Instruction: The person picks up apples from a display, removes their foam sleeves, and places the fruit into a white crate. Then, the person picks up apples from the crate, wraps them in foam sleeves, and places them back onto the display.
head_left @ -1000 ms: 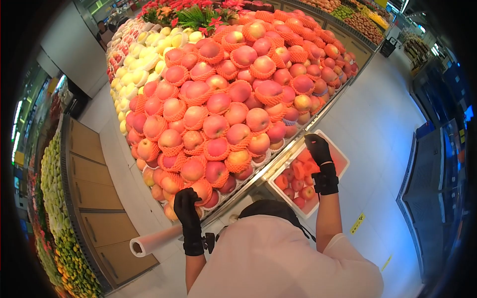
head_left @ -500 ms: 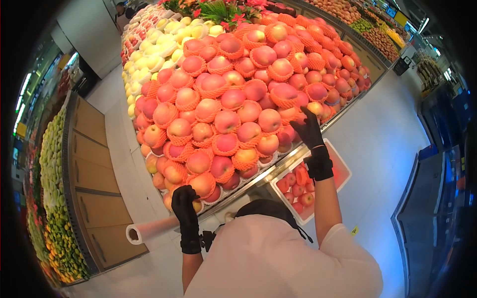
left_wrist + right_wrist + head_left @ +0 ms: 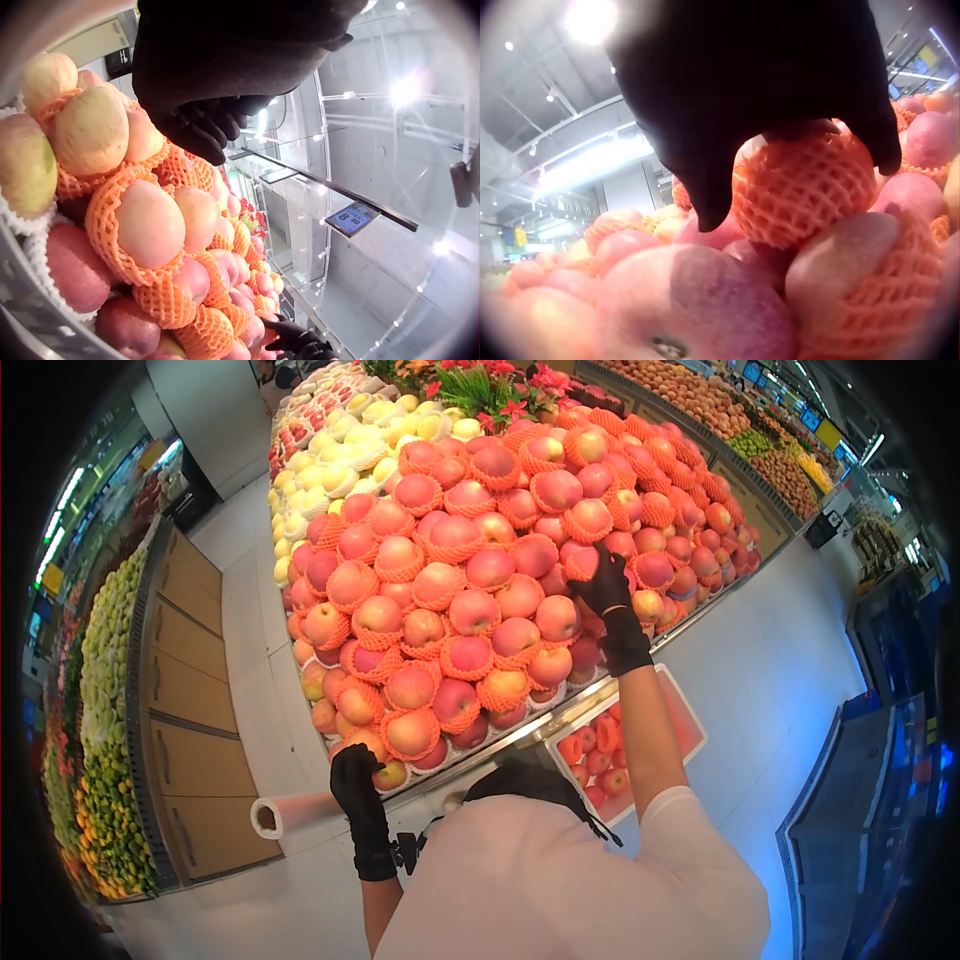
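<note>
My right hand [image 3: 603, 582], in a black glove, reaches into the red part of the pile. Its thumb and fingers straddle an apple in an orange foam net [image 3: 802, 191], gripping it from above; the palm side is hidden. Around it lie bare and netted apples [image 3: 694, 300]. My left hand [image 3: 358, 780], also gloved, hovers by the pile's lower left corner, fingers loosely curled with nothing in them. In the left wrist view that hand [image 3: 217, 75] hangs above netted apples [image 3: 150, 225].
A white foam box [image 3: 685, 710] with several red apples stands below the display edge [image 3: 530, 735], under my right forearm. A roll of plastic film [image 3: 290, 815] sticks out at the left. Yellow netted fruit [image 3: 340, 478] and red flowers [image 3: 500, 400] lie farther back.
My right hand has moved from above the foam box up and left into the pile, onto a netted apple. The left hand stays by the lower left corner. The head view has shifted slightly.
</note>
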Available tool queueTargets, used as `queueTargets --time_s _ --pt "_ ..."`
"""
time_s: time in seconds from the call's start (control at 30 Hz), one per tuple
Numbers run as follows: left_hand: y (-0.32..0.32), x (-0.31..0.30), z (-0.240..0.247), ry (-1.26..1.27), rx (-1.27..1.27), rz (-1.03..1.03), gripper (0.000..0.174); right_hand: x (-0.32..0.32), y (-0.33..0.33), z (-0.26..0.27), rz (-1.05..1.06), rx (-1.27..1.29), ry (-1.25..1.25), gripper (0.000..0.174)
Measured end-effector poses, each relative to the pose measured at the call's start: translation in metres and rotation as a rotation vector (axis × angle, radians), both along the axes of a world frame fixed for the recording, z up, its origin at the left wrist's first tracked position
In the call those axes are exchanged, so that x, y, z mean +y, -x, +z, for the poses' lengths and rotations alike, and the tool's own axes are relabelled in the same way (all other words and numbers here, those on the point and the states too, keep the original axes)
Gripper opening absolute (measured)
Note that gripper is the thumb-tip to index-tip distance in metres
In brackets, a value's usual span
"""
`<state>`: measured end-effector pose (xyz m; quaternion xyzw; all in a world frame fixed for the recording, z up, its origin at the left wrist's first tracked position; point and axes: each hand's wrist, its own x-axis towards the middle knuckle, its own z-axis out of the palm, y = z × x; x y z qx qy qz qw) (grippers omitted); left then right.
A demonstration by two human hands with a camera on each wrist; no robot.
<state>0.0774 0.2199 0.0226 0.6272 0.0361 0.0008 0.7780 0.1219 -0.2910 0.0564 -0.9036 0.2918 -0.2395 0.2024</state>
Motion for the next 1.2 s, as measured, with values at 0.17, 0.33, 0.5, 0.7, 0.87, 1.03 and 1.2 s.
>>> queueTargets --time_s 0.17,0.33,0.5,0.7,0.87,1.03,1.2 --pt "0.000 0.000 0.001 -0.047 -0.046 0.016 0.021 -0.003 0.001 -0.005 0.059 -0.140 0.031 0.086" --pt "-0.003 -0.003 0.006 -0.042 -0.041 -0.001 0.020 -0.018 0.001 -0.009 0.096 -0.209 0.042 0.080" --pt "-0.005 0.000 0.006 -0.051 -0.050 -0.020 0.020 -0.002 0.016 0.033 0.199 -0.376 0.106 0.077" --pt "-0.013 -0.012 0.022 -0.056 -0.032 -0.147 0.022 0.077 0.046 0.062 0.328 -0.458 -0.192 0.078" --pt "-0.020 -0.027 0.027 0.017 -0.063 -0.280 0.023 0.145 0.068 0.037 0.392 -0.384 -0.306 0.087" --pt "-0.021 -0.045 0.029 0.091 0.031 -0.531 0.025 0.200 0.084 0.033 0.585 -0.346 -0.324 0.085" --pt "-0.020 -0.068 0.040 0.235 0.205 -0.844 0.039 0.241 0.090 0.031 0.693 -0.315 -0.349 0.085"
